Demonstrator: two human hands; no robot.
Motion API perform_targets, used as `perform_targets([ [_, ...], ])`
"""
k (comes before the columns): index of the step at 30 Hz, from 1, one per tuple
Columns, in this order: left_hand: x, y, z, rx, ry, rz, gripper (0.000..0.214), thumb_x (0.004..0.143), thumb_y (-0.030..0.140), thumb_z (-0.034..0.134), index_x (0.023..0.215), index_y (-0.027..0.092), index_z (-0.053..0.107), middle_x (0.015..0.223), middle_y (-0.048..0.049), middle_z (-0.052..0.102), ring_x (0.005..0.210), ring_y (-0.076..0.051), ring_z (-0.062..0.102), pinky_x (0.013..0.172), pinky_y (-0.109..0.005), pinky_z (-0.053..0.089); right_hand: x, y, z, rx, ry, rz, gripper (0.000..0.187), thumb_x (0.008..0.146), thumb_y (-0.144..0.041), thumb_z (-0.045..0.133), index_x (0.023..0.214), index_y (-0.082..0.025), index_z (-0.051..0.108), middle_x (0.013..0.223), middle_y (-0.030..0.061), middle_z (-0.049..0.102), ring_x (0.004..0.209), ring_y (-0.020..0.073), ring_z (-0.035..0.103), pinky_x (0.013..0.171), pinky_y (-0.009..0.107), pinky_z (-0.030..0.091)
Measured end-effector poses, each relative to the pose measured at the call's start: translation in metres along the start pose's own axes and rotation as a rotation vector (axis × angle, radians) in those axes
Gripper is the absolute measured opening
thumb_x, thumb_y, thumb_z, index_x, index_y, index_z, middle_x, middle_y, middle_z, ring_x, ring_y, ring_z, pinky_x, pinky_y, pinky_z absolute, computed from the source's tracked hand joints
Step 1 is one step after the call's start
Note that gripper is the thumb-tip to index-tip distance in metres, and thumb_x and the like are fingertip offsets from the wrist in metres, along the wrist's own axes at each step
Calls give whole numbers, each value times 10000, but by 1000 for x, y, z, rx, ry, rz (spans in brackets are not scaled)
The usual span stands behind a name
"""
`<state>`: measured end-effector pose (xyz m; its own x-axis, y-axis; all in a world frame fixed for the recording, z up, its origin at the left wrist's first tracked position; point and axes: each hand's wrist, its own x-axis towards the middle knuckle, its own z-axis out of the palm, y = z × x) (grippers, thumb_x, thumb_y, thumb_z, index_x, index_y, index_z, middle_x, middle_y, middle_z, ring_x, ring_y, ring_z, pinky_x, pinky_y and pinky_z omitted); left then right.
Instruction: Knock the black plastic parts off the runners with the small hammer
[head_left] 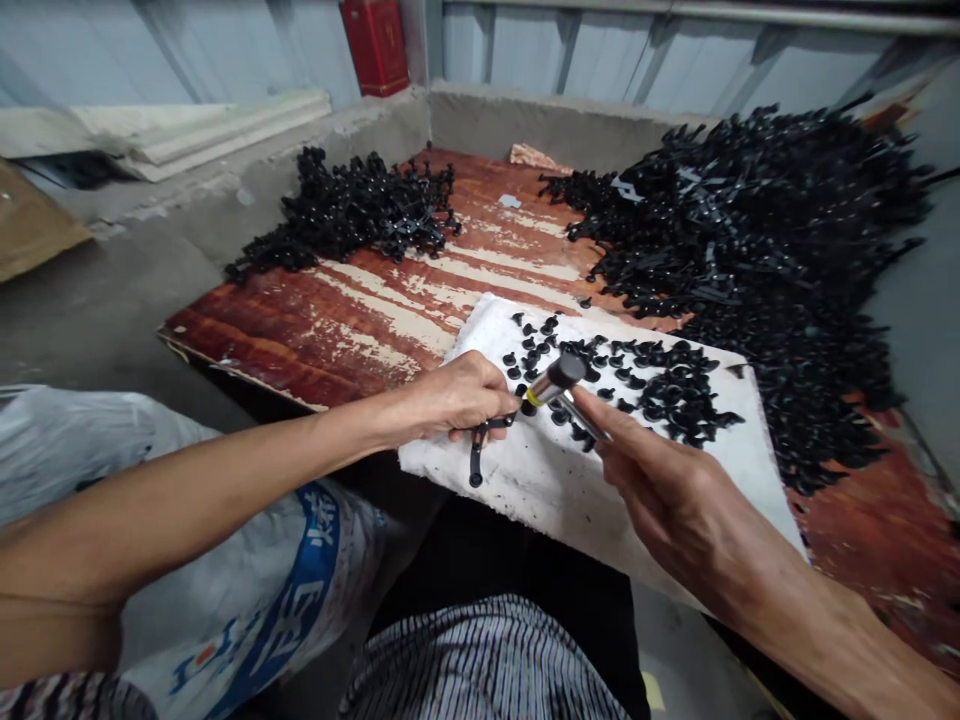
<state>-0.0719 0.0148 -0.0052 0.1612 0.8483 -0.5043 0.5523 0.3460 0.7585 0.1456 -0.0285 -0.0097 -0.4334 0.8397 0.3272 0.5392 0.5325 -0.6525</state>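
Note:
My left hand (465,392) is closed on a black branched part (477,462), whose arms stick out below the fingers over the near edge of a white cloth-covered board (450,462). In my right hand (660,465) is a small mallet (559,375) with a metal body, a yellow ring and a black end. The mallet's head is beside the left fingertips; whether it touches the part I cannot tell. Many small black round-headed pieces (679,385) lie scattered on the cloth, some hidden behind the mallet and right hand.
A large heap of black parts (750,220) fills the table's right side. A smaller black pile (360,205) lies at the back left of the worn red-brown table (300,325). White sacks (300,600) stand at lower left. A red tin (375,45) rests on the ledge.

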Motion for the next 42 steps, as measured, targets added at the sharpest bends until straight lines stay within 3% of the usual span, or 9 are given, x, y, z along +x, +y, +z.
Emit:
perform_targets([
  [2, -2, 1, 0, 41, -10, 49, 200, 835, 208, 586, 643, 151, 580, 551, 7, 618, 358, -49, 428, 357, -200, 280, 7, -2, -2, -2, 19, 30, 392, 920, -214, 485, 1289, -188, 613, 815, 39, 732, 612, 164, 662, 593, 303, 587],
  [6, -13, 3, 4, 146, -127, 265, 233, 852, 220, 556, 625, 163, 554, 516, 42, 531, 440, -57, 459, 428, -186, 302, 22, -5, 0, 184, -4, 246, 161, 886, -354, 575, 892, -202, 626, 576, -43, 505, 453, 113, 460, 402, 231, 403],
  [9, -25, 4, 9, 264, -203, 387, 245, 851, 226, 547, 613, 169, 543, 520, 48, 503, 475, -62, 443, 471, -196, 308, 24, -4, 10, 458, -152, 375, 210, 827, -400, 642, 749, -220, 567, 498, -93, 390, 359, 71, 309, 327, 213, 273],
  [11, -31, 1, 11, 290, -145, 401, 218, 842, 270, 577, 647, 173, 566, 549, 46, 510, 507, -72, 444, 491, -206, 310, 22, -3, 14, 607, -180, 455, 248, 806, -427, 668, 731, -222, 548, 479, -109, 375, 335, 60, 287, 309, 203, 257],
  [16, -37, -12, 8, -20, 153, 267, 346, 774, 425, 704, 985, 174, 592, 759, 12, 633, 594, -97, 529, 530, -212, 388, 16, -7, 11, 788, 92, 634, 334, 706, -428, 779, 739, -209, 530, 509, -121, 415, 348, 40, 348, 295, 160, 302],
  [21, -30, -13, 8, -573, -137, 58, 265, 765, 339, 746, 838, 129, 602, 799, -52, 679, 609, -119, 614, 516, -232, 462, 16, -13, 15, 820, 131, 651, 340, 679, -421, 780, 726, -207, 521, 472, -125, 422, 327, 35, 355, 283, 149, 306],
  [25, -24, -15, 6, -875, -216, 7, 206, 732, 260, 780, 812, 108, 668, 794, -66, 698, 609, -136, 643, 503, -244, 498, 16, -10, 21, 807, 124, 656, 347, 672, -435, 768, 739, -215, 509, 478, -125, 428, 322, 38, 361, 280, 153, 306],
  [36, -19, -13, -1, -637, -376, 12, 417, 607, 429, 881, 788, 95, 710, 766, -81, 745, 557, -114, 658, 460, -189, 469, 21, -13, 29, 776, -17, 644, 323, 726, -480, 704, 753, -223, 510, 418, -111, 429, 315, 58, 340, 307, 179, 291],
  [42, -4, -11, -14, -707, -220, 2, 260, 605, 169, 869, 736, 106, 653, 646, -17, 685, 384, -68, 552, 333, -164, 408, 22, -12, 29, 744, -42, 632, 327, 744, -491, 706, 781, -215, 533, 446, -104, 433, 350, 62, 352, 323, 174, 292],
])
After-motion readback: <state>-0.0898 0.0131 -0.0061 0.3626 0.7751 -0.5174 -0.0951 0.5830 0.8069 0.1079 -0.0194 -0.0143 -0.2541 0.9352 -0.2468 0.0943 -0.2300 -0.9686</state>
